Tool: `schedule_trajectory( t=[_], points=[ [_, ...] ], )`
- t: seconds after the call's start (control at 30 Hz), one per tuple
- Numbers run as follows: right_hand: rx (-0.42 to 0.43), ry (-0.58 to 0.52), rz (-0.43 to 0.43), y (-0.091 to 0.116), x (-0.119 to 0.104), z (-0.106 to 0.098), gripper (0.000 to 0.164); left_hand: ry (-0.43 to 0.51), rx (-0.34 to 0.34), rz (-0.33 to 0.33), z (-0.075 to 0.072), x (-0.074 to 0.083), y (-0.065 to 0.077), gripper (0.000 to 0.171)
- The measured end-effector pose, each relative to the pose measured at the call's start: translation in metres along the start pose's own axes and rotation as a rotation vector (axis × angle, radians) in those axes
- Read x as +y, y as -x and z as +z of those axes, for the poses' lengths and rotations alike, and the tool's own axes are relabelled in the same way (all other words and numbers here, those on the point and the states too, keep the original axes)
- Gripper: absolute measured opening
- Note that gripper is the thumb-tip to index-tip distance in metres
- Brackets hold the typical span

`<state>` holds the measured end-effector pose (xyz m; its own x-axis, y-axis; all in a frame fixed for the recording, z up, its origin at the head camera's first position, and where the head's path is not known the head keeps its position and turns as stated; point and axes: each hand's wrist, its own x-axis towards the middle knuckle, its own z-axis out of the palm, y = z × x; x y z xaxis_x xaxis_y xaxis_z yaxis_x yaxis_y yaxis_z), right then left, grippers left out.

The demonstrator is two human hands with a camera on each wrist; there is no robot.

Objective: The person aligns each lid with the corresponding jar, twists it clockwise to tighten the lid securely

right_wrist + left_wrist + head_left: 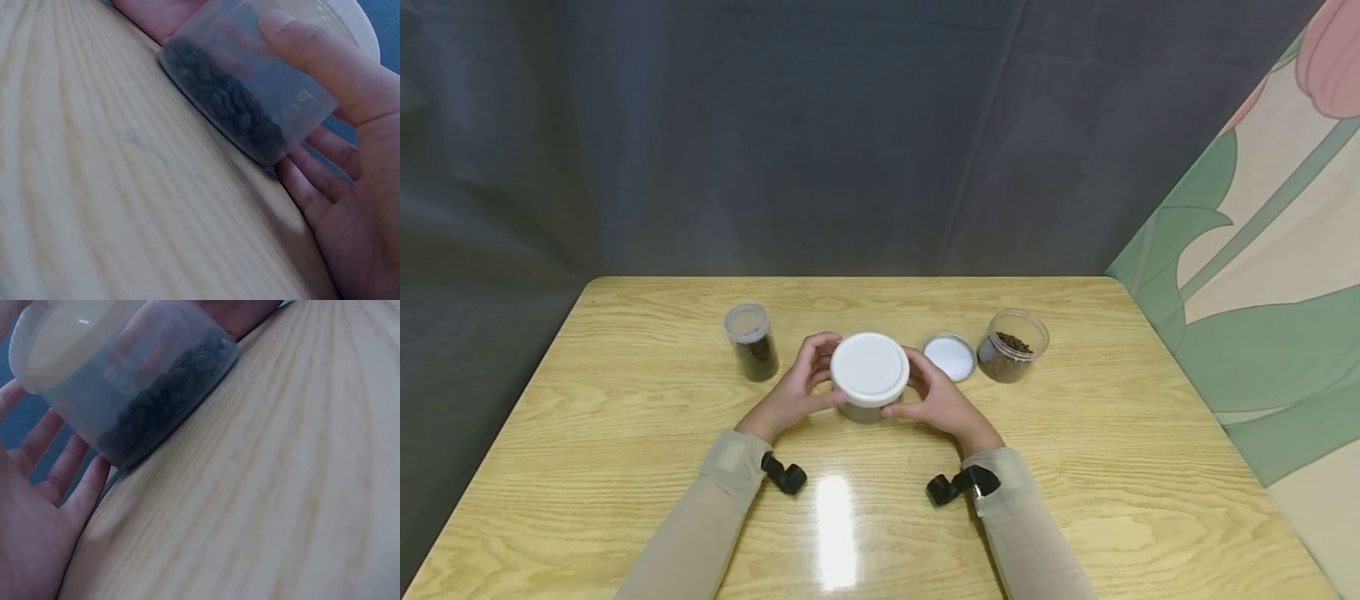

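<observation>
A clear plastic jar (862, 414) with a wide white lid (870, 367) on top stands upright at the middle of the table. Dark brown pieces, like beans or dried fruit (231, 100), fill its lower part. My left hand (792, 400) holds the jar from the left, thumb at the front and fingers round the far side. From the right, my right hand (942, 403) grips it the same way. In the right wrist view the right thumb (312, 50) lies across the jar's wall, just below the lid.
Behind on the left stands a tall clear jar (755, 354) with dark contents and a translucent lid. To the right, an uncovered round jar (1007, 367) holds brown pellets, next to a white lid (950, 358) lying on the wooden table (1120, 467). A dark curtain (805, 150) hangs behind.
</observation>
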<state>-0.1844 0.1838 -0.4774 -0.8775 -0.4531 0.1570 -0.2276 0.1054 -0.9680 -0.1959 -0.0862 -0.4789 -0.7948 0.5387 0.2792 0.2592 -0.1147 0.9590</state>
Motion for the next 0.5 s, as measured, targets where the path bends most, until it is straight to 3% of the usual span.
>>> schedule_trajectory(
  t=[0.27,0.5],
  points=[
    [-0.004,0.003,0.0,-0.0003,-0.0001,-0.0001,0.092,-0.014,0.016,-0.032,-0.0003,-0.0003,-0.0001,0.084],
    [-0.003,0.006,-0.007,0.0,-0.0009,0.0003,0.092,-0.025,-0.014,-0.007,-0.0007,0.0013,0.0004,0.074]
  ],
)
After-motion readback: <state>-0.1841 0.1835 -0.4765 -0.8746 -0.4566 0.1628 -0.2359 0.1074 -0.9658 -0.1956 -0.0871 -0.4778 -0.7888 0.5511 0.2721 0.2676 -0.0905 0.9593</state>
